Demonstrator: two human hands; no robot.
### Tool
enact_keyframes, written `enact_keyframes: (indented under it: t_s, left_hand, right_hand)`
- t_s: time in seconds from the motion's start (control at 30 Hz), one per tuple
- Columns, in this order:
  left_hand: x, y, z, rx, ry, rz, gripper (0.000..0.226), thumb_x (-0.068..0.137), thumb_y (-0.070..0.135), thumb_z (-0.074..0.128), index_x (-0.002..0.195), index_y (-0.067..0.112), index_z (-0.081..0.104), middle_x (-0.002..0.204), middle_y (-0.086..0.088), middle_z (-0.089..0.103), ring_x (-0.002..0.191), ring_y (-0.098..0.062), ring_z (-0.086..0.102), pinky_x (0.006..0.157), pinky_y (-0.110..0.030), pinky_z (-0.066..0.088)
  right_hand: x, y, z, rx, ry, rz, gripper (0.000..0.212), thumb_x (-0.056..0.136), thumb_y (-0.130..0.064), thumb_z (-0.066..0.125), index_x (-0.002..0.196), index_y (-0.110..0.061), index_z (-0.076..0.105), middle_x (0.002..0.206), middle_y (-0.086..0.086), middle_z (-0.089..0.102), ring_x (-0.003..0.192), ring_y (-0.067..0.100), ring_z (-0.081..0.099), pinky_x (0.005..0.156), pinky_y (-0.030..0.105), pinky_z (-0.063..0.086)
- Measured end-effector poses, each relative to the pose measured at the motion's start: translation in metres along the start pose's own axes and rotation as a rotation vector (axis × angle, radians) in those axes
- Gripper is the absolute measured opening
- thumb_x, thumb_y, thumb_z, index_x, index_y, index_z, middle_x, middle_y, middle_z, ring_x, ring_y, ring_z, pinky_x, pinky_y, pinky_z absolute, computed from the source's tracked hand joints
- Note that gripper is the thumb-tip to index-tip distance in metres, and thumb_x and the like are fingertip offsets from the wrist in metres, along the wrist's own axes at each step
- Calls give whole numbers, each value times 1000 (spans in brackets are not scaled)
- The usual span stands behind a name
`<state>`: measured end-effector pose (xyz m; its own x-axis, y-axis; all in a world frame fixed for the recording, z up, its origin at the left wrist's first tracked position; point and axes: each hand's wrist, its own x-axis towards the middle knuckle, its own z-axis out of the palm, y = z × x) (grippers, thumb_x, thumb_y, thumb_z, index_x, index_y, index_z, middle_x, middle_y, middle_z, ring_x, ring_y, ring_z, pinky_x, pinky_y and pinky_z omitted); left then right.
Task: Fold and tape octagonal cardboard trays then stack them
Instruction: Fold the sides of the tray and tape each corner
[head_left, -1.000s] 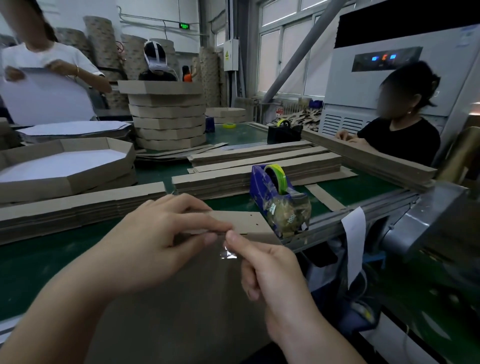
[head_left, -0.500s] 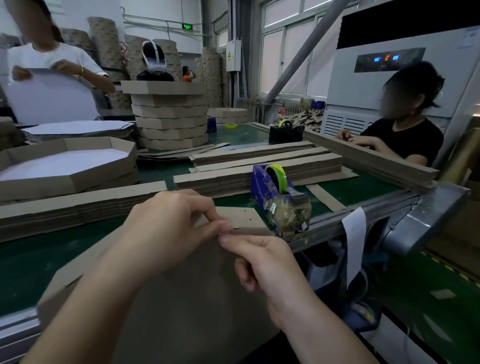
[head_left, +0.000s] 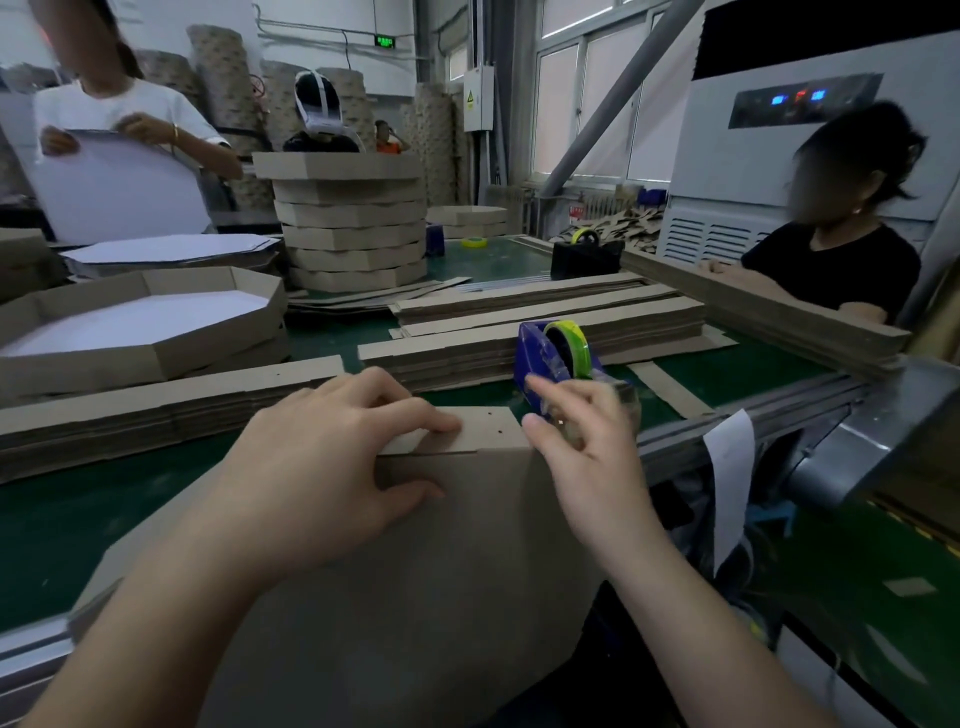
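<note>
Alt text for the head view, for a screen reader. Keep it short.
A person's left hand presses a flap of a folded cardboard tray at the edge of a green table, while the right hand reaches to a blue tape dispenser. Finished trays stand stacked behind.

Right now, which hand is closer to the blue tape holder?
Right. The right hand is right at the front of the blue tape holder. The left hand presses on the cardboard flap, off to the holder's left.
</note>
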<state>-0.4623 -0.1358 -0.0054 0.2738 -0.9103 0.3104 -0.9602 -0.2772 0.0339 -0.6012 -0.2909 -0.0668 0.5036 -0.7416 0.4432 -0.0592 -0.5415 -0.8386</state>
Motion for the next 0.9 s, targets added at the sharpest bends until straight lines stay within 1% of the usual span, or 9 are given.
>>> enact_keyframes:
  t_s: [0.13,0.2,0.27,0.33,0.4,0.53,0.63,0.77,0.9]
  left_hand:
    - [0,7,-7,81,-51,1,51,74,72,47,120,62,27,125,31,35,112,-1,42,83,-23,34]
    - [4,19,-11,103,4,28,46,70,77,34,108,54,27,117,28,42,101,-1,45,75,-23,29]
    - [7,30,-13,69,47,50,48,68,76,29,109,52,30,113,26,44,99,-2,47,67,-25,28]
    - [6,32,-13,16,81,75,49,71,76,31,116,56,32,114,27,45,99,1,46,63,-24,32]
    - [1,27,-17,-32,121,97,44,77,78,34,118,62,33,111,28,49,95,-1,51,63,-25,40]
    - [-11,16,-24,-137,199,95,45,77,73,38,120,60,45,105,25,53,79,-5,58,53,-38,51]
    - [-19,13,-21,-161,237,89,45,80,68,42,123,59,47,107,24,51,81,-4,57,53,-35,50]
    - [-29,7,1,-279,261,37,48,80,67,43,127,59,46,110,20,50,89,-6,57,61,-36,52]
    - [-36,-7,12,-345,283,31,47,82,66,45,128,59,46,111,17,51,92,-6,57,62,-38,52]
  right_hand:
    - [3,3,6,147,-184,118,13,98,-32,49,95,-39,59,115,-10,52,115,1,47,106,23,33]
    - [1,3,8,204,-211,77,16,97,-39,50,94,-32,64,112,-5,56,110,3,52,103,24,38]
    - [2,3,4,251,-290,59,31,92,-49,52,96,-23,69,104,-1,63,103,8,59,93,24,44]
    - [9,3,-8,256,-373,93,39,87,-51,49,96,-20,71,96,1,69,95,13,64,86,25,46]
    - [17,6,-21,178,-461,131,45,89,-55,48,94,-19,73,93,-1,72,93,13,65,88,29,46]
    - [28,9,-40,60,-603,152,42,89,-58,50,83,-24,74,87,-7,71,86,5,65,79,29,40]
    - [34,9,-52,84,-581,106,34,84,-51,52,79,-24,72,81,-7,68,80,6,63,75,26,40]
    - [36,11,-54,179,-430,19,22,77,-40,63,87,-24,75,88,-7,71,85,4,65,72,11,45]
    - [31,12,-47,102,-396,-21,29,76,-48,65,97,-29,74,98,-15,69,97,-1,62,79,9,41]
